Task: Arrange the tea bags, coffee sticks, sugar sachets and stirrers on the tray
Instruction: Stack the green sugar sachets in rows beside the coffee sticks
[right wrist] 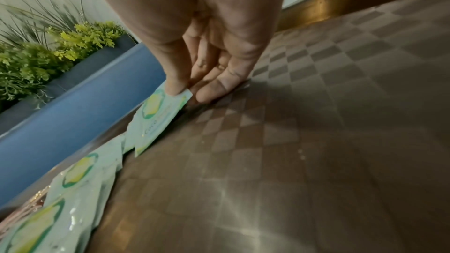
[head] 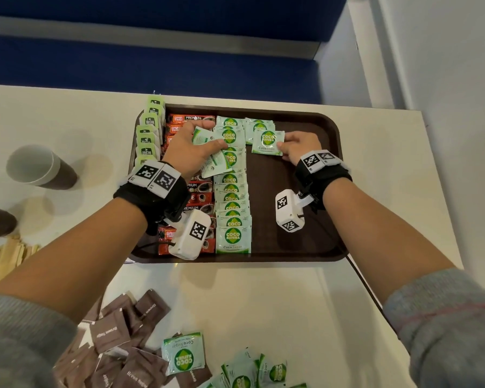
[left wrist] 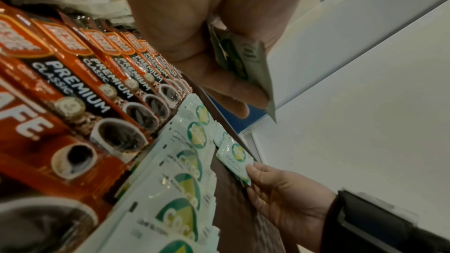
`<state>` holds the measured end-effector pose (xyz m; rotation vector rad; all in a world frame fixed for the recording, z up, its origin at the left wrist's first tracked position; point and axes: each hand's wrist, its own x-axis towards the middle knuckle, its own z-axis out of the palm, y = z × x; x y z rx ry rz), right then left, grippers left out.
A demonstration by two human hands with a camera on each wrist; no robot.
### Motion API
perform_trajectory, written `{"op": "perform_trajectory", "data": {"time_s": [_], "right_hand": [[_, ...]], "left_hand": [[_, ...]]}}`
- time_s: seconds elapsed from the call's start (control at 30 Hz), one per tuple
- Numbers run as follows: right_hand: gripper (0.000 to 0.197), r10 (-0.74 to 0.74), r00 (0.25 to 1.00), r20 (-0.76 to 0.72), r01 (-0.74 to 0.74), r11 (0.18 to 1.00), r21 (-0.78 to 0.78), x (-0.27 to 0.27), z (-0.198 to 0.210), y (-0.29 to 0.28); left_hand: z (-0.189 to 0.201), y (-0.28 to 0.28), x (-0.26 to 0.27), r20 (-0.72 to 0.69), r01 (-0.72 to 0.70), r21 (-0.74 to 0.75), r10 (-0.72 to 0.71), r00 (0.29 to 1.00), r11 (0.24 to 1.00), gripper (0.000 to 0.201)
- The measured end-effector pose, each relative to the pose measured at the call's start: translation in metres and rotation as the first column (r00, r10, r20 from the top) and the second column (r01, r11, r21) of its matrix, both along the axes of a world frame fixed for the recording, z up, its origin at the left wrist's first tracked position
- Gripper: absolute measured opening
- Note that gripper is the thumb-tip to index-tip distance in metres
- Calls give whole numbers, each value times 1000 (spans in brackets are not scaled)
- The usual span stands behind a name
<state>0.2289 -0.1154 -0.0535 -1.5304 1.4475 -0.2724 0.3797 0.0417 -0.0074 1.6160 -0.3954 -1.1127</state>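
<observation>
A brown tray [head: 314,242] holds a column of green tea bags [head: 147,134] at its left edge, then orange coffee sticks [head: 198,203], then a long overlapping row of green Coco Sugar sachets [head: 233,208]. A second, short row of sachets [head: 259,126] starts at the far side. My left hand [head: 191,148] hovers over the coffee sticks and grips a small bunch of spare sachets [left wrist: 243,62]. My right hand [head: 297,147] pinches one sachet [head: 268,142] by its right edge, laying it on the short row; its corner [right wrist: 180,97] shows under the thumb.
Loose brown sugar sachets [head: 123,340] and more Coco Sugar sachets [head: 184,352] lie on the white table near me. Wooden stirrers [head: 9,259] lie at the left edge, with two paper cups [head: 39,168] beyond them. The tray's right half [right wrist: 316,141] is bare.
</observation>
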Motion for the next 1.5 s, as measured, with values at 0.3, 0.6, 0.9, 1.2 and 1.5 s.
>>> {"op": "perform_trajectory", "data": {"time_s": [0.3,0.6,0.9,1.2,1.5], "right_hand": [[16,21,1000,-16,-21,999,-32,11,-1,-4],[28,15,998,-59,-20,996,-84,13,-4,-5],[34,36,994,-105,-50,989,-141,11,-6,-6],[24,229,968,99,-213,965,-152,23,32,22],[36,496,821,283,-537,839,86,38,53,51]], "left_hand": [[-4,0,2,-5,8,15,-8,1000,1000,34],[-3,0,2,-12,-2,20,2,1000,1000,37],[-4,0,4,-11,4,22,-4,1000,1000,36],[2,-3,-2,-78,-28,-58,23,997,998,37],[4,-1,-6,57,-63,-83,67,996,995,27]]}}
